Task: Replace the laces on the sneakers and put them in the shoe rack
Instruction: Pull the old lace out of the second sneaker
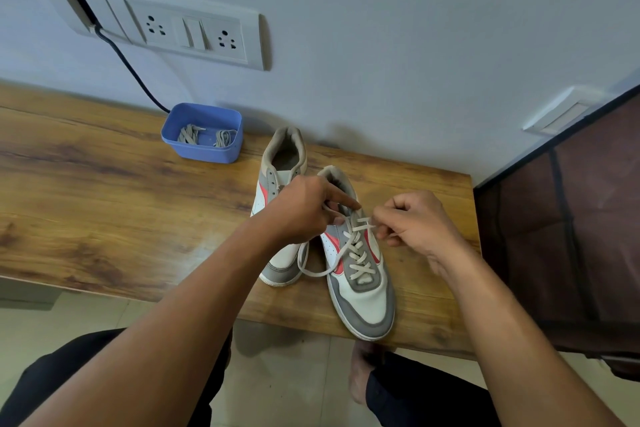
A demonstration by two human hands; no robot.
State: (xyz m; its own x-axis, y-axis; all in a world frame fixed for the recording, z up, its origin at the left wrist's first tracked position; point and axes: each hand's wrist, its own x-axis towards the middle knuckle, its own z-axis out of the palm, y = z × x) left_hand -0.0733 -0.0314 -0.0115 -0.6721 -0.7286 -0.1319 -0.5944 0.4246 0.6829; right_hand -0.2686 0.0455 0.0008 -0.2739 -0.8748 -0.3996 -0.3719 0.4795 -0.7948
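Both hands pinch the lace [356,248] at the right sneaker's [360,288] top eyelets: left hand [301,208] and right hand [415,222] each closed on an end.

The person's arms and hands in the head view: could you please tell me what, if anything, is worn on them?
Nothing is worn on them. The left hand and right hand are bare, with no gloves, rings or watch showing. Both forearms are uncovered up to the bottom edge of the picture, so no sleeve is in view.
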